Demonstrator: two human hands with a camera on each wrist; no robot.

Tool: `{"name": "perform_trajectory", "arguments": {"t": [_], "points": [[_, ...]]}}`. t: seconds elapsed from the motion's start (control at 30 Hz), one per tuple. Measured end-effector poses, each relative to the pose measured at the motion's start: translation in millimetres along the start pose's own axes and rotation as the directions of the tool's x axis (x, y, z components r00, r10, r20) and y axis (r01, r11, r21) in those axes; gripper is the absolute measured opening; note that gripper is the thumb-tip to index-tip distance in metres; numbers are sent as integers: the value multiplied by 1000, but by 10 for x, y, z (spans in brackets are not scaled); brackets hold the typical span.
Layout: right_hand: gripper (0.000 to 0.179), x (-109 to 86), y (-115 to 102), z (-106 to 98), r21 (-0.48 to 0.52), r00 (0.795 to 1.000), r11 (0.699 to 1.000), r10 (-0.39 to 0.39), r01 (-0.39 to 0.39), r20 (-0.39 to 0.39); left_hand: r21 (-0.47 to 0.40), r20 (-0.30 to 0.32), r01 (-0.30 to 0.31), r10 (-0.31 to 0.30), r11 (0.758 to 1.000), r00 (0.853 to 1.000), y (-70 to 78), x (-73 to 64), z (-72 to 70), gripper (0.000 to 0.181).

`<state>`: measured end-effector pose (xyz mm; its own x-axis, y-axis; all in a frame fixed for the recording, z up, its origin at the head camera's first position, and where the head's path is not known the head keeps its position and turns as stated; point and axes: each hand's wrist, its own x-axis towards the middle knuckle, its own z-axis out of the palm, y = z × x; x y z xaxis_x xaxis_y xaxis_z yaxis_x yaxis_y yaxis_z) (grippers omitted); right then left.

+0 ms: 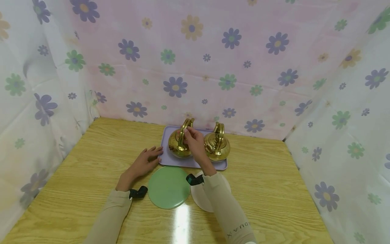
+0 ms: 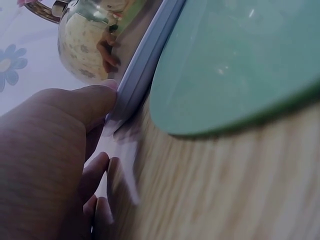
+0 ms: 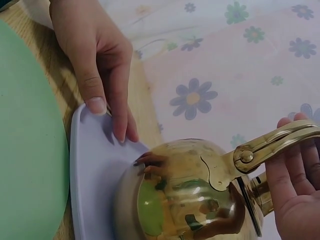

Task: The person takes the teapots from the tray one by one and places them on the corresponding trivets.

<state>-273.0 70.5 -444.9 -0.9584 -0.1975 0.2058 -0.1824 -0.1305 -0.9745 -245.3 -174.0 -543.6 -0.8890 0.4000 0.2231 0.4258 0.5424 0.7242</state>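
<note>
Two shiny gold kettles stand side by side on a lilac tray (image 1: 195,164). My right hand (image 1: 195,142) is at the left kettle (image 1: 174,145), its fingers (image 3: 295,167) hooked round the raised handle. That kettle's lid is partly hidden by the hand. The right kettle (image 1: 223,150) stands beside my right wrist, its handle raised and untouched. My left hand (image 1: 147,161) rests at the tray's left edge with its fingers spread. In the left wrist view its thumb (image 2: 97,102) touches the tray rim, and the other fingers are lower, near the table.
A green round plate (image 1: 169,188) lies on the wooden table (image 1: 262,200) in front of the tray. To its right, a pale round plate (image 1: 199,196) is partly under my right forearm. Flowered cloth (image 1: 195,67) hangs behind the table and at both sides.
</note>
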Motion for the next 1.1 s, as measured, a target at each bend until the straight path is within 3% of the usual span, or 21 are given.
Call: {"name": "perform_trajectory", "arguments": {"t": [0.5,0.8,1.1], "points": [[36,30,16,-15,-11,1000,1000,-27,27,-3,5,-34,-25,25,1000,999,-33,-4,32,42],[31,-106,-278,43,-86,997,994,-72,72,5,-5,-25,-6,6,1000,1000,-66,9,41,42],[28,-119,-276,67,-82,994,992,-101,97,-38,5,-47,-25,25,1000,999,-74,11,51,41]]}}
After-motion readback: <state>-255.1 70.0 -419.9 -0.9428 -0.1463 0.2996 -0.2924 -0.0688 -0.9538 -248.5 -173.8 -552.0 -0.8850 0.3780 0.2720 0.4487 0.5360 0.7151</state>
